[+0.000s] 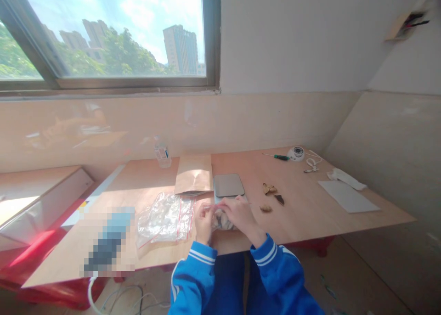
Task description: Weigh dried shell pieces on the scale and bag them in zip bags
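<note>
My left hand [204, 223] and my right hand [241, 216] meet at the near edge of the wooden table [303, 214]. Together they pinch the top of a small clear zip bag [220, 219] with pale brownish pieces inside. To the left lies a pile of empty clear zip bags [164, 218] with red seal strips. Just behind my hands sits a small grey scale [228, 185], and beside it a brown paper pouch [193, 175] lies flat. A few loose brown pieces [269, 189] are on the table right of my hands.
A small water bottle [161, 153] stands at the back by the wall. At the far right lie a green screwdriver [277, 157], a round white device [296, 153] with a cord, and a white sheet [347, 195]. A blurred patch covers the near left of the table.
</note>
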Demonstrator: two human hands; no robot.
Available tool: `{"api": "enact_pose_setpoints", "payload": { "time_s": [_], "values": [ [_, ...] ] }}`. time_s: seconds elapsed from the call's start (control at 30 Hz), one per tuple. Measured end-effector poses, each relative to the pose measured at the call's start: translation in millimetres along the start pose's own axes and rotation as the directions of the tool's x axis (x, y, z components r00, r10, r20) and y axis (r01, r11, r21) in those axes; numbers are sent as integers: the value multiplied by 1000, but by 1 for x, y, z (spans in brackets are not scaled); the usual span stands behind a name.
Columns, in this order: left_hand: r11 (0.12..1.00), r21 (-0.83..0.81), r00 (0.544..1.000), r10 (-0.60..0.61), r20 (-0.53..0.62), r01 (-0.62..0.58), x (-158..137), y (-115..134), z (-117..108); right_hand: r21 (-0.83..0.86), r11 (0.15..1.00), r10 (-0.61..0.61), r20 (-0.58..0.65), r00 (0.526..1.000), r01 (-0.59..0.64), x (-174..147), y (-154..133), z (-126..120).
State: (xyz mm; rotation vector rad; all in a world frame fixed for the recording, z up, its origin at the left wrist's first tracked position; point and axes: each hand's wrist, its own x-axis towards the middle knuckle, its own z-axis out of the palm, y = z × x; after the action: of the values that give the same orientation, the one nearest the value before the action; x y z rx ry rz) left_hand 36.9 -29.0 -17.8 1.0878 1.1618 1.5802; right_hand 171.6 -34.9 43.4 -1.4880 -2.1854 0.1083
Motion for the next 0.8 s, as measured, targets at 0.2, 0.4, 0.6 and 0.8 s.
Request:
{"api": "enact_pose_setpoints", "payload": {
  "time_s": [0.2,0.4,0.6,0.8],
  "values": [
    [1000,27,999,-14,-48,15,1,-2,-3,-41,995,94,27,995,-93,-5,8,-2],
    [990,-116,979,-97,-180,77,4,-7,-5,13,1000,14,64,998,-14,-5,9,-2],
    [969,-199,957,-187,-220,143,5,-5,-6,46,998,44,111,993,-50,-5,19,-5],
    [927,-316,948,-265,-177,200,3,1,-4,315,938,132,65,989,-146,-16,35,-2]
  ]
}}
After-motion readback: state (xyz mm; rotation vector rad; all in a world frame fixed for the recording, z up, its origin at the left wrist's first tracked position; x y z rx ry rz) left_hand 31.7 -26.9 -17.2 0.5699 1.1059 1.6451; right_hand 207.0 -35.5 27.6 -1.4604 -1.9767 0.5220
